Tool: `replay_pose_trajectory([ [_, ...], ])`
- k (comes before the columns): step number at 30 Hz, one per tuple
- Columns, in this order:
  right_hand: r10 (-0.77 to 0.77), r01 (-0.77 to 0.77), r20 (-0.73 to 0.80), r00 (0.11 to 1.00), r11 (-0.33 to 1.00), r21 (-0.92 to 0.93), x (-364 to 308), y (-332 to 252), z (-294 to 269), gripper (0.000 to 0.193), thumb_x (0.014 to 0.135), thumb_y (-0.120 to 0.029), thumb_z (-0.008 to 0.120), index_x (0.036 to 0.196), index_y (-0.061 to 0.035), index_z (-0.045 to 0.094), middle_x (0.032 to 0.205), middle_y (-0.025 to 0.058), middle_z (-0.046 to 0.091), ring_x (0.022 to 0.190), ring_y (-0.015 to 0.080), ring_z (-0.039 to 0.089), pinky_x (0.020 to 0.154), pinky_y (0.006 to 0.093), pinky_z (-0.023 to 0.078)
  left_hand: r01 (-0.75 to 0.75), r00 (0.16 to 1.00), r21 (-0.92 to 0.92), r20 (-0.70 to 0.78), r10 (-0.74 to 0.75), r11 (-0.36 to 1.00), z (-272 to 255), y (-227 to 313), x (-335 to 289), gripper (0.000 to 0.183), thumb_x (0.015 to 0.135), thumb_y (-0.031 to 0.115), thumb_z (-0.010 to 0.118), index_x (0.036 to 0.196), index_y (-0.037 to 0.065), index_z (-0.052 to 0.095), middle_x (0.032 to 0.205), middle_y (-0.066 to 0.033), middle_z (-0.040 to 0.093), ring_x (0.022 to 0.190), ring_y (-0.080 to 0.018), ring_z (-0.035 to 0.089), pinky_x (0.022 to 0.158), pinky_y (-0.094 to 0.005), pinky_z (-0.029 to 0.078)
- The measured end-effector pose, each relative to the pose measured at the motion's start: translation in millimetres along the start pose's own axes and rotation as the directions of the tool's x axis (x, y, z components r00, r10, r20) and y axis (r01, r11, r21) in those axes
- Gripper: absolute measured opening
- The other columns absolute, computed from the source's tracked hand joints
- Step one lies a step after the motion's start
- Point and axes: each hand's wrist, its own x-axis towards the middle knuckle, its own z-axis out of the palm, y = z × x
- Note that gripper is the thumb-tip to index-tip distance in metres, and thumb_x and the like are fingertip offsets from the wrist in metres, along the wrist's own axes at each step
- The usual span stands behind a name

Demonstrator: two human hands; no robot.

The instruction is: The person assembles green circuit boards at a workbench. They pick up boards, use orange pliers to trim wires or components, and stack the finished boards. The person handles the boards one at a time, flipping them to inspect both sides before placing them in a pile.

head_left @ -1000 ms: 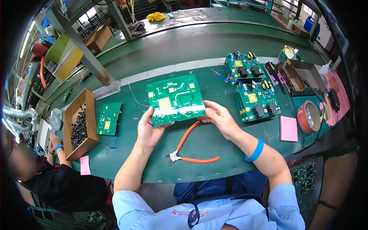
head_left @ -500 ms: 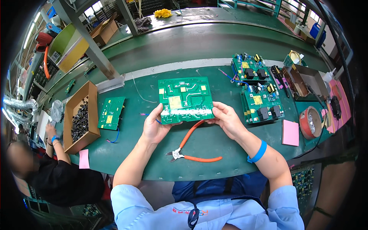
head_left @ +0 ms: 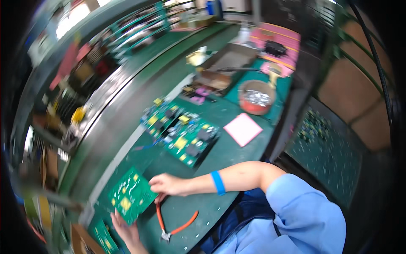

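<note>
A green circuit board (head_left: 136,190) is tilted between my two hands, its soldered side with pale yellow patches facing up. My left hand (head_left: 127,232) grips its near left edge; motion smears the fingers a little. On the board's right corner, my right hand (head_left: 171,185) is closed, thumb and fingers pinching the edge. Orange-handled side cutters (head_left: 165,234) lie spread on the green bench just below my right hand. Farther up stand several populated circuit boards (head_left: 181,142) with black and yellow parts. Another bare-sided board (head_left: 105,238) lies beyond my left hand.
A pink pad (head_left: 242,129) lies right of the populated boards. Behind it stand a round red tub (head_left: 252,106) of silvery bits and a grey open box (head_left: 231,57). Part of a cardboard box (head_left: 80,239) shows lower left. A tray of small boards (head_left: 321,139) is beyond the bench's right edge.
My view has swung to the right and tilted, so the bench appears turned and more of its right end shows. Both hands still hold the circuit board.
</note>
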Motion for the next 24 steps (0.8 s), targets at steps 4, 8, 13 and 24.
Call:
replay_pose_trajectory([
  [4,-0.066,0.065,-0.033,0.997,0.997,-0.037,-13.6,-4.0,-15.3,0.026,0.084,-0.018,0.042,0.102,0.0017,0.045,0.086,0.0081,0.057,0.068,0.0145,0.059,0.060,0.0238,0.049,0.106,0.975,-0.140,-0.178,-0.131,0.984,44.0,9.5,-0.2,0.043,0.078,0.031,0.052,0.108,0.003,0.044,0.079,-0.0084,0.053,0.060,-0.0166,0.047,0.052,-0.0252,0.040],
  [8,-0.150,0.148,-0.047,0.988,0.988,-0.040,-17.6,-8.9,-11.2,0.026,0.085,-0.018,0.041,0.102,0.0017,0.043,0.086,0.0076,0.056,0.070,0.0133,0.058,0.061,0.0232,0.049,0.183,0.982,0.001,-0.050,-0.183,0.983,4.5,8.7,13.5,0.043,0.077,0.031,0.053,0.108,0.002,0.044,0.086,-0.0097,0.054,0.066,-0.0183,0.049,0.058,-0.0306,0.042],
  [13,-0.232,0.229,-0.040,0.972,0.970,-0.080,-7.7,-5.7,-16.4,0.025,0.086,-0.017,0.041,0.103,0.0019,0.043,0.088,0.0074,0.056,0.078,0.0129,0.056,0.063,0.0234,0.049,0.037,0.999,0.273,-0.031,-0.030,0.961,24.2,2.8,2.6,0.029,0.079,0.017,0.053,0.103,0.003,0.047,0.089,-0.0108,0.054,0.068,-0.0183,0.049,0.054,-0.0260,0.039],
  [24,-0.158,0.156,-0.025,0.987,0.986,-0.065,-17.2,-17.4,-11.4,0.024,0.082,-0.010,0.045,0.102,0.0033,0.044,0.090,0.0107,0.056,0.073,0.0185,0.058,0.070,0.0298,0.047,0.115,0.993,0.165,-0.046,-0.109,0.980,14.3,-18.7,19.6,0.035,0.086,0.036,0.037,0.105,0.008,0.046,0.089,-0.0055,0.056,0.068,-0.0154,0.053,0.053,-0.0277,0.040],
])
